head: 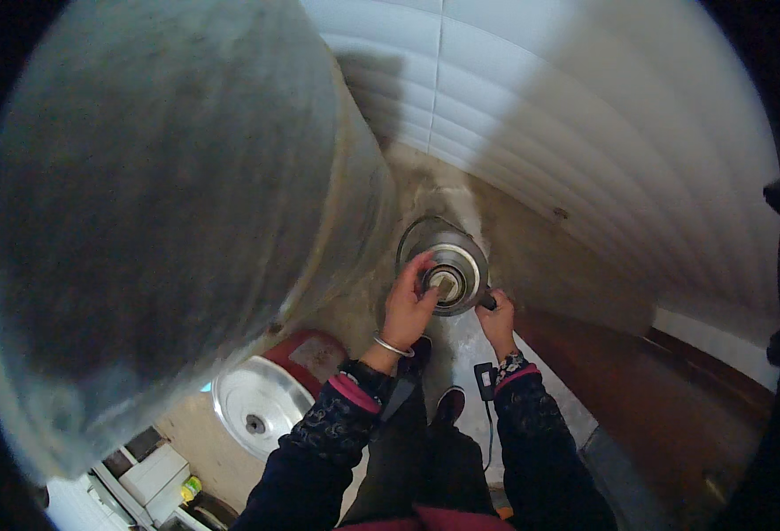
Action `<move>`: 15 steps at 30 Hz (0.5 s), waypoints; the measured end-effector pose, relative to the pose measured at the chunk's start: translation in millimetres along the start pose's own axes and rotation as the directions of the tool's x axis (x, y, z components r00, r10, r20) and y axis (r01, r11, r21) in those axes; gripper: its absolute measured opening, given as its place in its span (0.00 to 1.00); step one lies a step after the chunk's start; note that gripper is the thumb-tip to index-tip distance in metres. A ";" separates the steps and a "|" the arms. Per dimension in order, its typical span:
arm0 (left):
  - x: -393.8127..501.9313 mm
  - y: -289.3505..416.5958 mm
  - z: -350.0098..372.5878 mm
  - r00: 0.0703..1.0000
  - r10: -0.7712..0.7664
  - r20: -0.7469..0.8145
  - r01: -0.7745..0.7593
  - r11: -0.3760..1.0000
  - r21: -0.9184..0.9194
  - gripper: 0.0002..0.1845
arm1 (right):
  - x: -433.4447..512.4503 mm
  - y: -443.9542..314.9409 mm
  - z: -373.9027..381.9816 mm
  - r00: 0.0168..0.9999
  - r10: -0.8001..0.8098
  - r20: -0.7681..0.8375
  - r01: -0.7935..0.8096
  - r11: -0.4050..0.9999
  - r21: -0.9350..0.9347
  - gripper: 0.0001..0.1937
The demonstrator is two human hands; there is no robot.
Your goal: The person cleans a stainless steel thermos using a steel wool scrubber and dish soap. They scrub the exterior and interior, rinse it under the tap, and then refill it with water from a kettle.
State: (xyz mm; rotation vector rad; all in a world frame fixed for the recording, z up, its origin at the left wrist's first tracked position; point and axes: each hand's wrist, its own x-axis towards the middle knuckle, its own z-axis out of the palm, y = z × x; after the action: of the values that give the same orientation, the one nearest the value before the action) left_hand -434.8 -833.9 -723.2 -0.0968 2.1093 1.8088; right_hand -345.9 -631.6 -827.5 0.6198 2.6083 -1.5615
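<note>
Before me stands a round metal vessel, seen from above, with concentric rims and a pale round stopper or cap at its centre. My left hand, with a silvery bangle at the wrist, reaches over its left side. The fingers are spread and bent at the stopper; whether they grip it is hard to tell. My right hand is closed round a short dark handle on the vessel's lower right side. A thin curved bail or loop shows at its upper left.
A huge grey cylindrical tank fills the left. Near my left arm are a silvery round lid and a red rounded container. A white panelled wall rises beyond; a reddish-brown surface lies right. A black cabled device is beside my right sleeve.
</note>
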 end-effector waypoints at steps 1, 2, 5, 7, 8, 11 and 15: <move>4.3 1.3 1.1 1.000 0.023 -0.016 -0.022 1.000 0.006 0.31 | 3.2 1.4 0.8 0.998 -0.063 -0.025 0.064 0.998 0.013 0.10; 6.2 2.6 1.7 1.000 -0.011 0.020 0.012 0.999 -0.039 0.30 | 6.3 2.8 2.1 1.000 0.002 -0.028 -0.002 1.000 0.001 0.11; 7.9 9.0 4.6 0.998 -0.026 0.051 0.033 0.989 -0.147 0.30 | 8.4 6.7 2.8 0.998 0.016 -0.059 -0.013 0.998 0.057 0.11; 11.0 12.1 5.0 0.997 -0.042 0.062 0.052 0.985 -0.162 0.29 | 10.1 9.6 3.8 0.995 0.083 -0.063 -0.077 0.993 0.087 0.10; 12.2 14.0 5.3 0.998 -0.018 0.067 0.026 0.993 -0.118 0.29 | 11.1 10.9 4.1 0.996 0.072 -0.053 -0.064 0.987 0.148 0.10; 18.7 15.9 6.6 0.998 0.022 0.054 -0.020 0.999 -0.046 0.29 | 16.5 15.0 6.6 0.990 0.136 -0.037 -0.125 0.969 0.212 0.11; 24.2 16.3 13.5 0.998 0.043 0.040 -0.045 0.999 0.032 0.29 | 17.5 16.0 5.4 0.991 0.128 -0.025 -0.122 0.977 0.174 0.17</move>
State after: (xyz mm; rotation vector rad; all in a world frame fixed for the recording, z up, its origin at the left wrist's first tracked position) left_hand -458.9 -813.6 -716.9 -0.0068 2.1287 1.7857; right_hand -357.2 -624.0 -847.7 0.8133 2.4215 -1.7633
